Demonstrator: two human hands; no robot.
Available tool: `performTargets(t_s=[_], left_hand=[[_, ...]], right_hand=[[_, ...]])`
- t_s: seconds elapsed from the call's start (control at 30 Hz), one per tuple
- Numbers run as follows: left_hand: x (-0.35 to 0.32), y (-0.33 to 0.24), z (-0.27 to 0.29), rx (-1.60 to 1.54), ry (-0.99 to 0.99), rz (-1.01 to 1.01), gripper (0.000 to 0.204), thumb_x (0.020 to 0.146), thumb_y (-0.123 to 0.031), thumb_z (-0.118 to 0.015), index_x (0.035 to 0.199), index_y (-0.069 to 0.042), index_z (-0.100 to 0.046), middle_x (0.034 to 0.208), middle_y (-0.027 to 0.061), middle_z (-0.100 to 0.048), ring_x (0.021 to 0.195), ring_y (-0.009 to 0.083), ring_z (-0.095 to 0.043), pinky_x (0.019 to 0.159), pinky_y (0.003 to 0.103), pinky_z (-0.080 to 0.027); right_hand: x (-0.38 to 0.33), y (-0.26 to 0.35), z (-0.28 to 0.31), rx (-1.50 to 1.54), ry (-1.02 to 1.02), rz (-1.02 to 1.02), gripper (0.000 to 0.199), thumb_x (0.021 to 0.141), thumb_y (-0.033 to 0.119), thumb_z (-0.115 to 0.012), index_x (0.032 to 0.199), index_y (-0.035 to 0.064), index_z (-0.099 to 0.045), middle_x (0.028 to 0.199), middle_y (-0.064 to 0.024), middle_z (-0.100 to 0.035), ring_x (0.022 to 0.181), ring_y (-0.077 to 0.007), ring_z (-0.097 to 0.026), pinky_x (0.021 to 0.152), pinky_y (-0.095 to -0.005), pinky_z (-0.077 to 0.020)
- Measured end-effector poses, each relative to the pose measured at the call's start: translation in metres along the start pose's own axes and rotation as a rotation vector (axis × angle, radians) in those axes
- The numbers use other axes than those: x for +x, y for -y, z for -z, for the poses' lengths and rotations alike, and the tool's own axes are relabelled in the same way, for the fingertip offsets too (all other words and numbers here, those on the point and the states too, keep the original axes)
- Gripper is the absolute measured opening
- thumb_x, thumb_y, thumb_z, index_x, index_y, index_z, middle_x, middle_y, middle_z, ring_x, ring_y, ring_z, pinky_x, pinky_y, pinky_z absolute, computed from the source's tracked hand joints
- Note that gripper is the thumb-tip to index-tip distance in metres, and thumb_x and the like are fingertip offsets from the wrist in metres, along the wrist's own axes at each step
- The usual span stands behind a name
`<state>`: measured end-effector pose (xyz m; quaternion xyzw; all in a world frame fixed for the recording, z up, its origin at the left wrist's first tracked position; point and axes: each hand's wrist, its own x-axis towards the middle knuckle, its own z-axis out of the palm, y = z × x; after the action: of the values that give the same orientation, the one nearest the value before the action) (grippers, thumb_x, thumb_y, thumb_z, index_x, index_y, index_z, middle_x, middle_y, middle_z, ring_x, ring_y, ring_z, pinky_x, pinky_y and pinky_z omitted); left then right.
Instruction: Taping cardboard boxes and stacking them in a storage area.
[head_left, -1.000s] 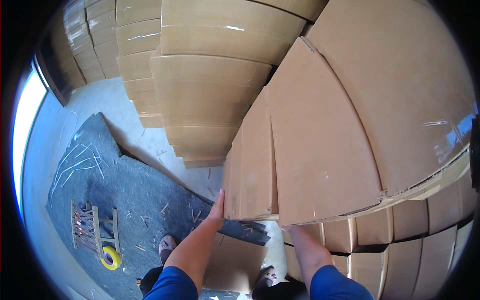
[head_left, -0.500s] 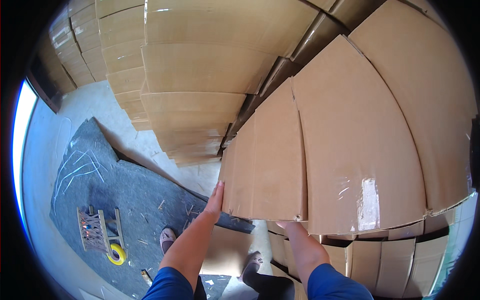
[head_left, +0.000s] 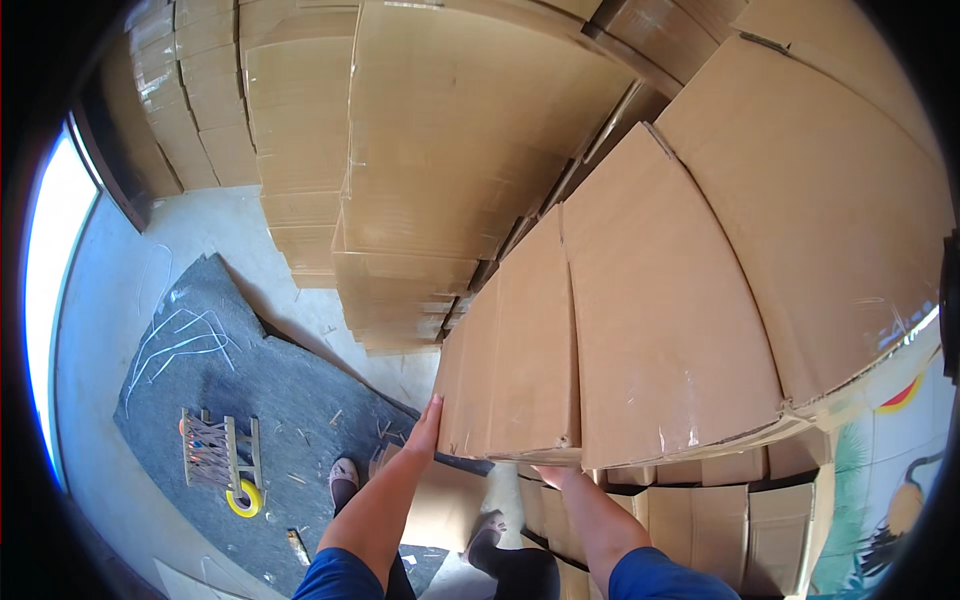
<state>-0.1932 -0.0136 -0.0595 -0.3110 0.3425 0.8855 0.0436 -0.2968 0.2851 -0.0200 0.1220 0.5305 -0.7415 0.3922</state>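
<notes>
A row of brown cardboard boxes (head_left: 660, 300) fills the right side, their faces fanning up toward the far right. My left hand (head_left: 426, 428) presses along the left side of the nearest cardboard box (head_left: 530, 350), fingers stretched against its wall. Under the bottom edge of the same box is my right hand (head_left: 552, 474), its fingers mostly hidden by the cardboard. Both forearms reach up from the lower edge in blue sleeves.
Tall box stacks (head_left: 470, 130) stand at the back. A dark mat (head_left: 290, 400) on the floor carries a small wooden stool (head_left: 212, 447), a yellow tape roll (head_left: 243, 499) and loose white strapping (head_left: 185, 340). More cartons (head_left: 700, 520) stand below the held box.
The view has shifted, so the floor items appear farther right and lower. The boxes' lower edge sits a little lower and farther left, with both hands still at the nearest box.
</notes>
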Motion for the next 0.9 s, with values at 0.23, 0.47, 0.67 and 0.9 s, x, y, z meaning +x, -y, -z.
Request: performTargets(t_s=[0.23,0.47,0.67,0.9], left_hand=[[-0.059,-0.054,-0.047,-0.040,0.043,0.090,0.077,0.098,-0.061,-0.043,0.152,-0.006,-0.034,0.147,0.0116,-0.046,0.133,0.0208,-0.044,0.111,0.031,-0.033],[-0.100,-0.088,-0.077,-0.042,0.094,0.056,0.077,0.097,-0.063,-0.044,0.150,-0.006,-0.038,0.141,0.0111,-0.053,0.127,0.0204,-0.050,0.108,0.031,-0.036],[-0.155,-0.137,-0.119,-0.040,0.181,0.092,0.072,0.099,-0.065,-0.033,0.146,-0.011,-0.045,0.144,0.0049,-0.053,0.131,0.0209,-0.050,0.112,0.034,-0.036],[-0.213,-0.178,-0.154,-0.007,0.175,0.141,0.064,0.096,-0.064,-0.040,0.143,-0.022,-0.050,0.143,0.0001,-0.055,0.131,0.0238,-0.049,0.110,0.039,-0.037]], right_hand=[[-0.071,0.054,-0.050,0.330,-0.248,-0.134,0.036,0.095,0.044,-0.048,0.110,0.0134,-0.058,0.115,-0.0075,-0.062,0.109,-0.0262,-0.056,0.093,-0.0442,-0.0435],[-0.120,0.086,-0.065,0.133,-0.262,-0.171,0.048,0.097,0.048,-0.044,0.123,0.0091,-0.056,0.131,-0.0081,-0.059,0.125,-0.0289,-0.050,0.111,-0.0526,-0.0274],[-0.144,0.112,-0.037,0.280,-0.225,-0.211,0.054,0.097,0.049,-0.041,0.134,0.0103,-0.050,0.142,-0.0092,-0.049,0.131,-0.0350,-0.044,0.112,-0.0553,-0.0278],[-0.185,0.156,-0.078,0.186,-0.158,-0.167,0.068,0.098,0.056,-0.032,0.149,0.0122,-0.037,0.159,-0.0153,-0.028,0.141,-0.0380,-0.032,0.111,-0.0558,-0.0316]])
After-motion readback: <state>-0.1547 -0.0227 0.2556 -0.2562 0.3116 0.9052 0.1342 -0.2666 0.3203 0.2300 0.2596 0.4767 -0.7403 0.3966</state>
